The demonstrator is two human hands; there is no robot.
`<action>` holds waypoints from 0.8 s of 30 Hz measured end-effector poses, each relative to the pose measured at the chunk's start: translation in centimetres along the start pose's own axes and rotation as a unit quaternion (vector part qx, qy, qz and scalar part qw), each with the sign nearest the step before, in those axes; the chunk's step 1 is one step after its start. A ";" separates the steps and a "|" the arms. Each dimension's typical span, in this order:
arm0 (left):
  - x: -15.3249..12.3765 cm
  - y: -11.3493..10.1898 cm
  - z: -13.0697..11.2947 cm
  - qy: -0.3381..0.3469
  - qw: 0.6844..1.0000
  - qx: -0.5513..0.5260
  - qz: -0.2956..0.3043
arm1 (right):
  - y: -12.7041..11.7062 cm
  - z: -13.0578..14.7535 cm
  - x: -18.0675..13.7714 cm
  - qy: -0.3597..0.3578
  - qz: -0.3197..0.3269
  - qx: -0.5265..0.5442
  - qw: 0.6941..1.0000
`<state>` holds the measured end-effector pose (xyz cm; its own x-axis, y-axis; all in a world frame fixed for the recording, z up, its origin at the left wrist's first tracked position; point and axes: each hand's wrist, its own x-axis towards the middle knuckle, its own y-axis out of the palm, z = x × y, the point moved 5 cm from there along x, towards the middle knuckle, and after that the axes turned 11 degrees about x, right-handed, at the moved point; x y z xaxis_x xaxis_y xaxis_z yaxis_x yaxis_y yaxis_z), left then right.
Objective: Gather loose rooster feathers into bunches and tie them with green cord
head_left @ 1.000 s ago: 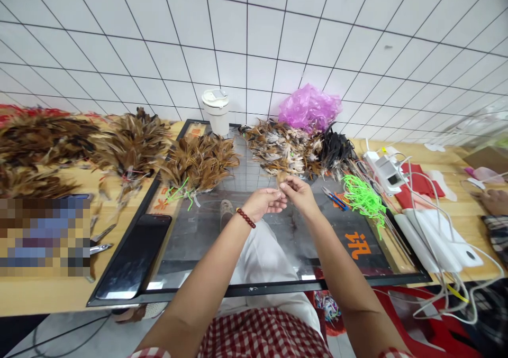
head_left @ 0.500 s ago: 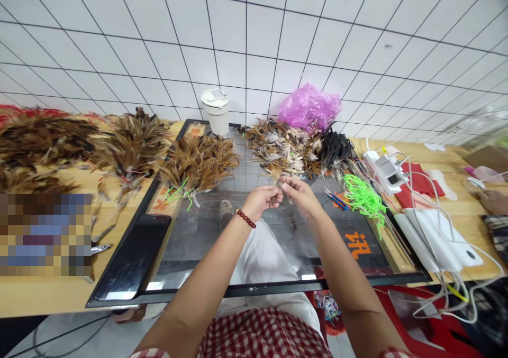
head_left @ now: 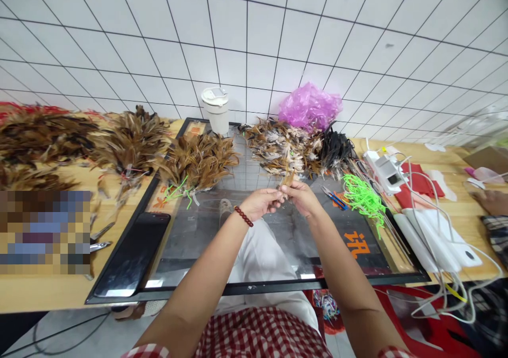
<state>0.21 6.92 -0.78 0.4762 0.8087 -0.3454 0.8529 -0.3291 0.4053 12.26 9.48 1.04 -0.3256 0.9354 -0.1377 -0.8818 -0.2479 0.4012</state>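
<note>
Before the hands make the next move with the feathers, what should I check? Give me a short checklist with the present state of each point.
1. Both hands meet on the small feather bunch: ok; left hand and right hand pinch it together.
2. Loose feather pile close behind the hands: ok.
3. Green ties near the right hand: ok.
4. Scissors apart from the fingers: ok.
5. Bunch already tied: cannot tell.
</note>
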 end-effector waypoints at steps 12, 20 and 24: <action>0.1 0.4 0.4 0.008 1.000 0.012 0.016 | 0.9 0.4 -0.5 0.011 0.012 -0.005 1.000; 0.2 -0.5 -0.7 0.036 0.987 -0.134 -0.079 | 0.5 0.7 -0.2 -0.114 0.012 -0.107 0.988; 0.2 -0.6 -0.7 0.019 0.981 -0.162 -0.102 | 0.9 1.0 -0.3 -0.203 0.003 -0.260 0.944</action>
<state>-0.38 7.61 -0.48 0.2887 0.8609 -0.4189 0.8140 0.0096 0.5807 11.92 9.25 2.30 -0.2672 0.9266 0.2648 -0.9629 -0.2455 -0.1124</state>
